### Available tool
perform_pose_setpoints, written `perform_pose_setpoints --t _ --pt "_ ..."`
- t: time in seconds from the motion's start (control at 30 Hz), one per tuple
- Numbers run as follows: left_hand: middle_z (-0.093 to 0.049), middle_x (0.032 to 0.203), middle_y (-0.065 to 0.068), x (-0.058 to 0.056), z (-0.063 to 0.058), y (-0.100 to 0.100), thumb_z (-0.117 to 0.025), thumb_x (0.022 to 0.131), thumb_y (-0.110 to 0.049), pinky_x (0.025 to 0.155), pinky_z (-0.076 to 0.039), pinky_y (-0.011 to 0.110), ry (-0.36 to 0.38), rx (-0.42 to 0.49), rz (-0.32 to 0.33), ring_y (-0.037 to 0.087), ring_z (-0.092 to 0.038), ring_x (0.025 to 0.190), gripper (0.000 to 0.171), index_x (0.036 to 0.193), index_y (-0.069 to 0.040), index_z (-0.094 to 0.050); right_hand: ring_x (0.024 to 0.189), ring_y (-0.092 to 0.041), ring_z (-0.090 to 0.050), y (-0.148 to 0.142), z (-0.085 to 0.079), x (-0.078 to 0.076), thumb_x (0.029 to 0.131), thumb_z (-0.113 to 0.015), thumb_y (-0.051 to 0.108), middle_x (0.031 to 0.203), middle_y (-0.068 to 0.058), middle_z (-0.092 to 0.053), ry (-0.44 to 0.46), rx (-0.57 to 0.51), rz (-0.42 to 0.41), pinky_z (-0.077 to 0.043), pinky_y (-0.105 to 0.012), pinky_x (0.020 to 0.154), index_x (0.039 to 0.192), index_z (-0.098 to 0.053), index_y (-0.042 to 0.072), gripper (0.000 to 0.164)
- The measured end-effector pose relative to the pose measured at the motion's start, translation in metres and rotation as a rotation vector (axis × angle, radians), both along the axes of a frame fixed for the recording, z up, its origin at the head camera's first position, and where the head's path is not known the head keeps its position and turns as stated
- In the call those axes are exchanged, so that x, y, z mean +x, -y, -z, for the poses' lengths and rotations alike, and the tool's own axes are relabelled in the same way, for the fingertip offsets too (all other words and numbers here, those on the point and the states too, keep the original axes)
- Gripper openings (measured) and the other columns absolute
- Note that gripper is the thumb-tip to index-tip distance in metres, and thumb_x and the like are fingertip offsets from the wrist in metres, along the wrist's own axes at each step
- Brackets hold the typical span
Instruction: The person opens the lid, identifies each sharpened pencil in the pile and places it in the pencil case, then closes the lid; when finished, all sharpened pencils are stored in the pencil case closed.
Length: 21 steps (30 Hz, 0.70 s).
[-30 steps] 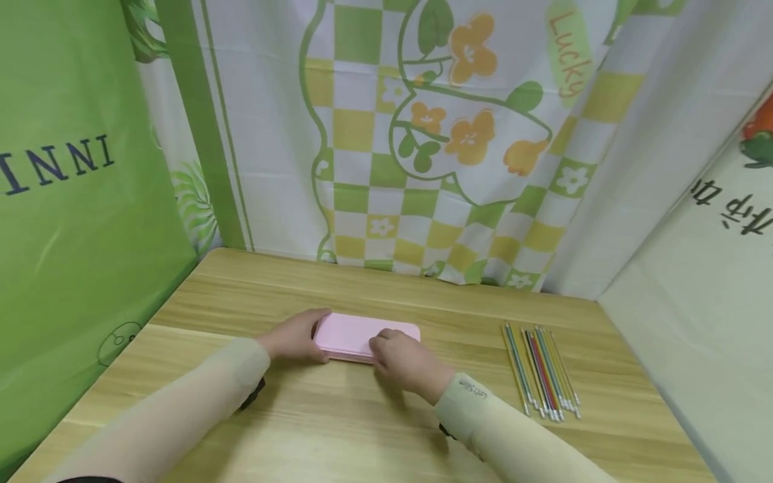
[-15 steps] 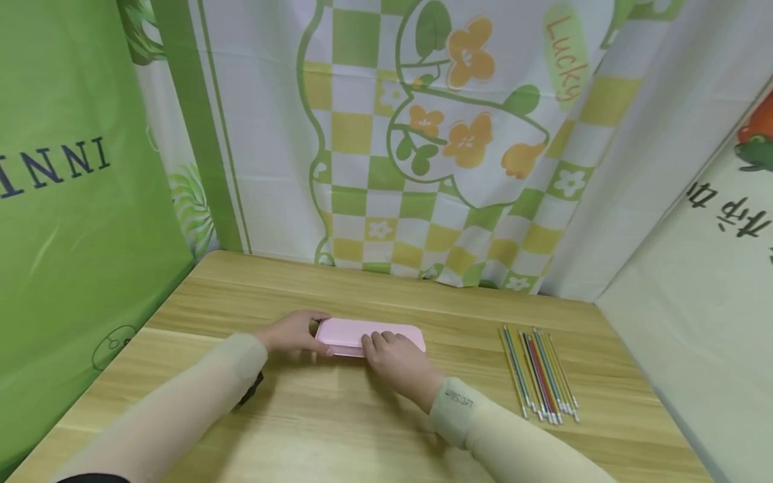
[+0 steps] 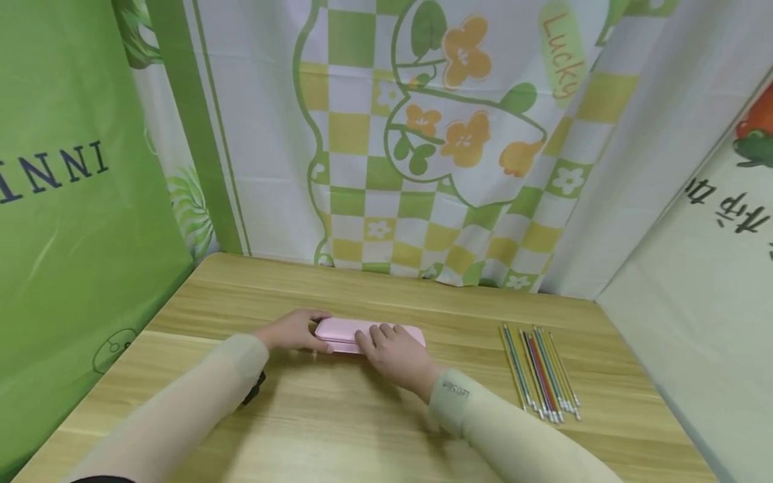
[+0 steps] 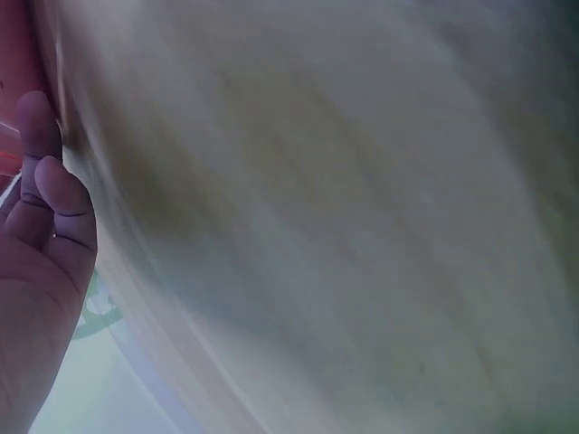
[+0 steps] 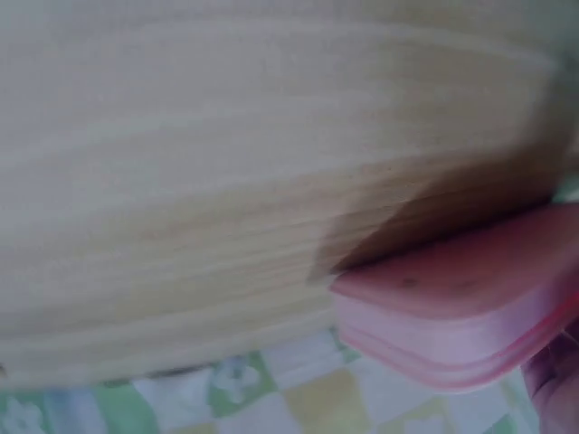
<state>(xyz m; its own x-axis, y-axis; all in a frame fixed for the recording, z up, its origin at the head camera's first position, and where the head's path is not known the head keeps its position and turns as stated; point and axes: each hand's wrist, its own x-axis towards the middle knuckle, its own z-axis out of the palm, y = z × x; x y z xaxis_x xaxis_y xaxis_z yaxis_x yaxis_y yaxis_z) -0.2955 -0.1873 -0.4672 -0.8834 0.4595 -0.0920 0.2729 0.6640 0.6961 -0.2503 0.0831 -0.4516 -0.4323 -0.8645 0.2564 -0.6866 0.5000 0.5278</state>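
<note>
A pink pencil case (image 3: 341,327) lies crosswise near the middle of the wooden table. Its front side and a seam line face me. My left hand (image 3: 294,331) grips its left end, thumb at the near edge and fingers at the far edge. Across the right half my right hand (image 3: 395,355) holds it, fingers over the top; its thumb is hidden. In the left wrist view, curled fingertips of the left hand (image 4: 45,217) touch the reddish-looking case (image 4: 16,68). The right wrist view shows the case's rounded end (image 5: 443,334) with a shadow beside it and a fingertip at its edge.
Several thin pencils (image 3: 540,372) in different colours lie side by side on the table (image 3: 338,429), to the right of the case. A patterned curtain (image 3: 386,168) hangs behind the table, with a green cloth (image 3: 72,221) at the left.
My right hand has shifted slightly left along the case, with its fingers more spread over the top. The case's top looks narrower now. My left hand stays at the left end.
</note>
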Motion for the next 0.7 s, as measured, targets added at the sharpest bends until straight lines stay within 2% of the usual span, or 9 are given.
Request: perform_pose_setpoints --t 0.1,0.2,0.3,0.43,0.5,0.57,0.63,0.7 --pt "-0.059 0.139 0.023 0.001 0.001 0.001 -0.091 0.075 -0.032 0.106 -0.045 0.052 0.000 0.001 -0.003 0.030 -0.060 0.118 0.093 0.149 0.005 -0.049 0.091 -0.022 -0.067 -0.005 -0.007 -0.002 0.105 -0.062 0.019 0.104 -0.005 -0.066 0.113 -0.008 -0.019 -0.057 -0.034 0.076 0.130 -0.058 0.009 0.027" --pt "-0.057 0.141 0.024 0.004 0.002 0.000 -0.094 0.072 -0.031 0.103 -0.047 0.051 0.012 0.003 -0.003 0.031 -0.060 0.118 0.098 0.151 0.002 -0.047 0.096 -0.024 -0.068 -0.008 -0.014 -0.003 0.106 -0.061 0.020 0.109 -0.006 -0.069 0.248 -0.066 -0.005 -0.058 -0.036 0.082 0.132 -0.060 0.009 0.029" --pt "-0.057 0.141 0.025 0.011 0.005 0.001 -0.097 0.070 -0.027 0.105 -0.046 0.054 0.036 0.033 -0.020 0.035 -0.060 0.120 0.105 0.154 0.001 -0.041 0.097 -0.024 -0.069 -0.008 -0.018 -0.003 0.106 -0.062 0.021 0.108 -0.008 -0.071 0.364 -0.196 0.013 -0.058 -0.037 0.084 0.131 -0.063 0.008 0.029" --pt "-0.053 0.144 0.029 0.018 0.010 0.002 -0.098 0.066 -0.022 0.113 -0.037 0.060 0.045 0.065 -0.072 0.043 -0.056 0.126 0.116 0.157 0.006 -0.031 0.091 -0.026 -0.070 -0.007 -0.023 -0.011 0.105 -0.063 0.018 0.101 -0.009 -0.071 0.439 -0.365 0.029 -0.059 -0.040 0.081 0.126 -0.065 0.005 0.024" --pt "-0.051 0.146 0.030 0.020 0.013 0.002 -0.098 0.065 -0.025 0.115 -0.033 0.060 0.035 0.042 -0.094 0.045 -0.053 0.130 0.119 0.156 0.009 -0.029 0.091 -0.028 -0.069 -0.008 -0.026 -0.019 0.106 -0.062 0.020 0.101 -0.010 -0.070 0.485 -0.428 0.071 -0.059 -0.042 0.082 0.124 -0.066 0.005 0.024" --pt "-0.053 0.145 0.029 0.021 0.015 0.001 -0.098 0.065 -0.024 0.116 -0.032 0.059 0.018 0.034 -0.094 0.045 -0.051 0.133 0.114 0.152 0.012 -0.034 0.094 -0.030 -0.070 -0.008 -0.029 -0.029 0.107 -0.060 0.023 0.106 -0.012 -0.071 0.547 -0.492 0.148 -0.059 -0.045 0.084 0.126 -0.065 0.005 0.026" --pt "-0.056 0.142 0.027 0.021 0.016 -0.002 -0.097 0.066 -0.021 0.115 -0.035 0.056 -0.005 0.044 -0.068 0.042 -0.054 0.131 0.106 0.149 0.012 -0.039 0.096 -0.032 -0.069 -0.009 -0.033 -0.040 0.108 -0.057 0.025 0.109 -0.014 -0.070 0.588 -0.551 0.227 -0.058 -0.047 0.087 0.125 -0.064 0.004 0.027" --pt "-0.060 0.139 0.023 0.020 0.015 -0.006 -0.096 0.067 -0.019 0.113 -0.039 0.053 -0.039 0.045 -0.042 0.036 -0.058 0.127 0.098 0.147 0.008 -0.046 0.098 -0.034 -0.069 -0.009 -0.036 -0.051 0.109 -0.056 0.025 0.111 -0.015 -0.070 0.598 -0.601 0.295 -0.057 -0.049 0.088 0.123 -0.064 0.005 0.026"
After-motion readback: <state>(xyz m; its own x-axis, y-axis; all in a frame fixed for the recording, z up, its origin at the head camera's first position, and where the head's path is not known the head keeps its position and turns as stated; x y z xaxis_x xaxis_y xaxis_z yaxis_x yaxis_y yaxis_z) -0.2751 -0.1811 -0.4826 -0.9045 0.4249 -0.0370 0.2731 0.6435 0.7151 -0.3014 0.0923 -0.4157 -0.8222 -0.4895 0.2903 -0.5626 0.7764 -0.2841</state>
